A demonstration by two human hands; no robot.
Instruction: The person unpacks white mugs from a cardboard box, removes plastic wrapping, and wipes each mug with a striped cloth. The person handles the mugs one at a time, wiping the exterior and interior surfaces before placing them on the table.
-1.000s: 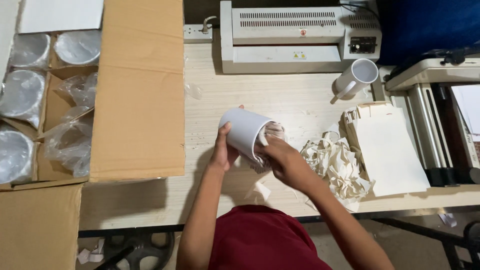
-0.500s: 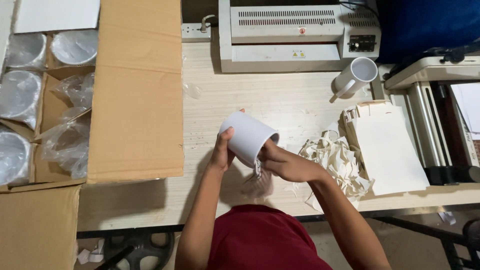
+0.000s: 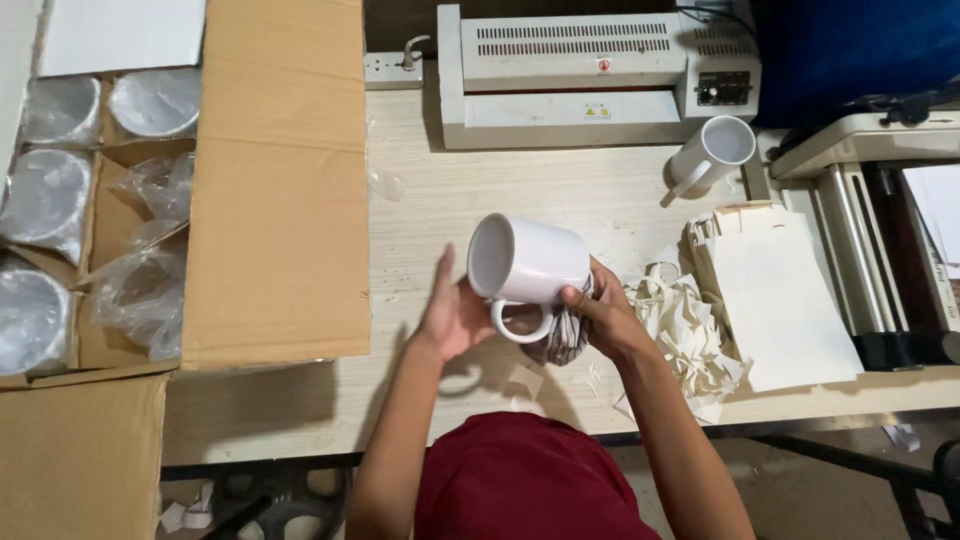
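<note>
I hold a white mug on its side above the table, its open mouth turned toward my left and its handle hanging down. My left hand is spread, palm cupped against the rim end, fingers pointing up beside the mouth. My right hand grips the base end, and under its fingers it pinches a crumpled clear plastic bag that hangs just below the mug. By my judgement I am at the unwrapping step, with the mug already out of its bag.

Just right of my right hand lies a heap of paper strips, and beyond it a stack of white sheets. Up and to the right of my hands stands a second mug near a laminator. Well to the left of my left hand sits a cardboard box with more wrapped mugs in its compartments.

The next move, I judge, calls for parting the bag from the mug with a firm hold on the smooth body.
</note>
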